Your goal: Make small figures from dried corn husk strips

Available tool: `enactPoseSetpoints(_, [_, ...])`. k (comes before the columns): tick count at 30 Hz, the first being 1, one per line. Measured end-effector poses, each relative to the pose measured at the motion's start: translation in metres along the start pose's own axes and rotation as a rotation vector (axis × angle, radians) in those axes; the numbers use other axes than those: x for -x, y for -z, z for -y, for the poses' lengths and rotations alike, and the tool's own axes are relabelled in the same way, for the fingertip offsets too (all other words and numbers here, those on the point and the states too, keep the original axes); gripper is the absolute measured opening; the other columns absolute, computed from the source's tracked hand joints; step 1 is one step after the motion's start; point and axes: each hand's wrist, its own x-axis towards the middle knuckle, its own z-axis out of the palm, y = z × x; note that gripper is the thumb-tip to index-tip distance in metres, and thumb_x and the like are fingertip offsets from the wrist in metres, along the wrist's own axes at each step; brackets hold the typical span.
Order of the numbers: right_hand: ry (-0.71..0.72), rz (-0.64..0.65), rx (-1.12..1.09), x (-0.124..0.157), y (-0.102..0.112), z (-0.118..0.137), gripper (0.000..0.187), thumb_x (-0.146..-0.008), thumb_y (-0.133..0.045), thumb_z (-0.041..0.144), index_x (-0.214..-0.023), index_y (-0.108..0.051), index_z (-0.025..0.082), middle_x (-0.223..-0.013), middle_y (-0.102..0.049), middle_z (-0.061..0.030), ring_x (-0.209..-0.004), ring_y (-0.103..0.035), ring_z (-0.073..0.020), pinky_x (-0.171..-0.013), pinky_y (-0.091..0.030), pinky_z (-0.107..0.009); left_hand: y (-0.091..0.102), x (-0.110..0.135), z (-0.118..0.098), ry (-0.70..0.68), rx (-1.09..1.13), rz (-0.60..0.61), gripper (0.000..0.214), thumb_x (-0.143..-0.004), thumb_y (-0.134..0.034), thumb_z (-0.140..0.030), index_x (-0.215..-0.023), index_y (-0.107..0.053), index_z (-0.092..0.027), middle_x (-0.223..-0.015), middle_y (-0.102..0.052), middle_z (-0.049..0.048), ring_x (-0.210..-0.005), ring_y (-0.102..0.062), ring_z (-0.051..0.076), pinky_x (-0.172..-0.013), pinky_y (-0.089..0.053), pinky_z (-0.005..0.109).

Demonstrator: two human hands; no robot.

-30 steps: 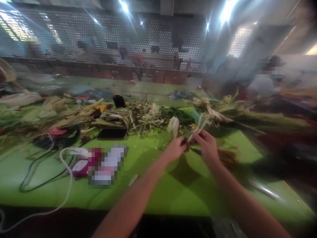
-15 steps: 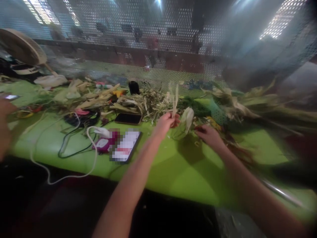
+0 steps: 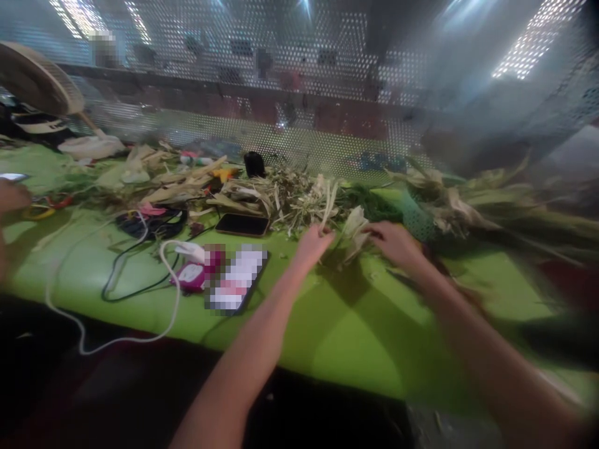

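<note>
My left hand (image 3: 313,243) is closed around the lower end of upright pale strips, like dried corn husk (image 3: 330,201). Just to its right is a wider whitish husk piece (image 3: 354,226), loose and leafy in shape, above the green tabletop (image 3: 327,324). My right hand (image 3: 397,242) has its fingertips pinched together at the right edge of that piece. The grip is blurred, but the fingers appear to touch it. Behind both hands lies a heap of cut dry husk scraps (image 3: 299,196).
A lit phone (image 3: 236,280), a dark phone (image 3: 242,224) and a purple object with a white cable (image 3: 193,274) lie left of my forearm. A fan (image 3: 37,78) stands far left, near another person's hand (image 3: 13,196). Long husks (image 3: 491,187) pile up at right.
My right hand has moved up and slightly right, to the whitish husk piece. That piece has tipped and spread lower. My left hand has shifted slightly down and left with its strips.
</note>
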Motion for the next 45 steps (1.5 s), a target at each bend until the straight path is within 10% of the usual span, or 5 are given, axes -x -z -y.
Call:
enactPoseSetpoints(11, [0.045,0.037,0.393,-0.045,-0.008,-0.025,0.022,-0.078,-0.056,0.014,-0.091,-0.074,0.018,-0.095,-0.070,-0.0126,-0.091,-0.060,-0.0270,-0.076,-0.040,-0.033,-0.012,-0.002,0.016,-0.035,-0.422,0.035,0.020,-0.075,-0.068,-0.024,-0.063,-0.053,-0.020,-0.061,-0.056,0.0048,-0.075,-0.062,0.024,-0.071,-0.043,0.029])
enactPoseSetpoints(20, [-0.254,-0.336,-0.127,-0.008,0.035,-0.032,0.013,-0.072,-0.069,0.032,-0.076,-0.072,0.020,-0.070,-0.069,-0.0028,-0.065,-0.058,-0.0179,-0.062,-0.038,-0.029,0.004,-0.042,-0.029,-0.138,-0.274,-0.155,0.021,-0.075,-0.071,-0.036,-0.082,-0.060,-0.020,-0.070,-0.059,0.0048,-0.074,-0.057,0.022,-0.069,-0.037,0.028])
enactPoseSetpoints(26, [-0.501,-0.437,-0.711,0.008,0.018,-0.033,0.030,-0.054,-0.079,0.042,-0.066,-0.065,0.019,-0.058,-0.061,0.0010,-0.055,-0.051,-0.0142,-0.055,-0.037,-0.028,0.008,-0.014,-0.049,-0.289,0.125,-0.542,0.026,-0.090,-0.053,-0.046,-0.094,-0.056,-0.020,-0.068,-0.046,-0.0018,-0.063,-0.041,0.013,-0.065,-0.033,0.025])
enactPoseSetpoints(35, [-0.465,-0.261,-1.027,0.013,-0.012,0.006,0.047,-0.050,-0.080,0.058,-0.067,-0.062,0.017,-0.056,-0.060,0.0011,-0.049,-0.051,-0.0120,-0.049,-0.040,-0.026,-0.052,0.011,-0.021,-0.023,0.357,0.139,0.034,-0.077,-0.066,-0.048,-0.089,-0.066,-0.016,-0.063,-0.048,-0.0024,-0.060,-0.038,0.011,-0.063,-0.031,0.025])
enactPoseSetpoints(45, [-0.425,-0.327,-0.910,0.022,-0.015,0.018,0.035,-0.061,-0.075,0.052,-0.071,-0.071,0.018,-0.057,-0.061,0.0012,-0.055,-0.052,-0.0146,-0.056,-0.043,-0.028,-0.054,0.010,-0.012,-0.025,0.271,0.066,0.029,-0.078,-0.063,-0.043,-0.071,-0.056,-0.015,-0.063,-0.049,-0.0027,-0.061,-0.041,0.010,-0.061,-0.030,0.024])
